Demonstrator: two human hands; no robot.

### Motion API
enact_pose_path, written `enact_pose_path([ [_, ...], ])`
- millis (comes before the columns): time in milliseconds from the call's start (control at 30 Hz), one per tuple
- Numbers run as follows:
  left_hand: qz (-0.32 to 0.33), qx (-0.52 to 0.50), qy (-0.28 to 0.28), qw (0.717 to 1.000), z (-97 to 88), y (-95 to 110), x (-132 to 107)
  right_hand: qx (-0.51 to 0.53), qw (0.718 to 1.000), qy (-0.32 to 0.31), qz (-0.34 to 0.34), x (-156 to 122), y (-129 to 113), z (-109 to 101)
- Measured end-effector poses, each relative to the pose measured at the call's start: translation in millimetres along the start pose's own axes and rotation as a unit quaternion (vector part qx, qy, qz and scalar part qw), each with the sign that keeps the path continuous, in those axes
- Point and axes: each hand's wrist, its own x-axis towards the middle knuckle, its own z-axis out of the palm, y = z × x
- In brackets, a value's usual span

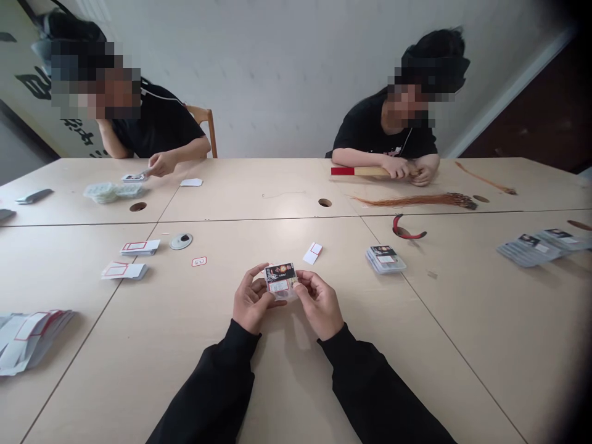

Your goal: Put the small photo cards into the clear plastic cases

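Between my two hands, a little above the table (194,370), is a small clear plastic case (280,283) with a black printed card and a white red-framed label showing. My left hand (252,302) is closed on its left edge, thumb at the front. Closed on the right edge is my right hand (321,302), its thumb pressed on the front near the label. Just beyond my hands lies a small white label slip (313,253) with a red frame. A stack of similar plastic cases (385,259) stands to the right.
At left lie label stacks (124,270) and a large label pile (32,339). More cases (541,246) sit far right, near red-handled pliers (407,229). Across the table, one person (157,123) touches a case; another (383,123) holds a red-ended stick (356,171) behind a brown fibre bundle (425,200).
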Motion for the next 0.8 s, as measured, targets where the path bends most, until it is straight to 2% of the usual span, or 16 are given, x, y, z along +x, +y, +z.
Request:
enact_pose_path([
  [300, 0.003, 0.036, -0.033, 0.999, 2.5, -1.9, -2.6, 0.037, 0.998, 0.045, 0.003, 2.3, -4.2, -1.1],
  [467, 0.004, -0.006, -0.019, 1.0, 0.0, -2.0, -0.2, -0.068, 0.997, 0.026, -0.025, -0.6, -2.7, -0.7],
  [667, -0.046, -0.042, -0.084, 0.995, -0.1, -0.8, -1.5, -0.189, 0.975, 0.037, -0.112, -2.7, -0.9, 0.0],
  [800, -0.049, -0.054, -0.11, 0.991, 2.9, 1.8, -5.1, -0.213, 0.97, 0.055, -0.103, -0.6, -2.7, -2.0],
])
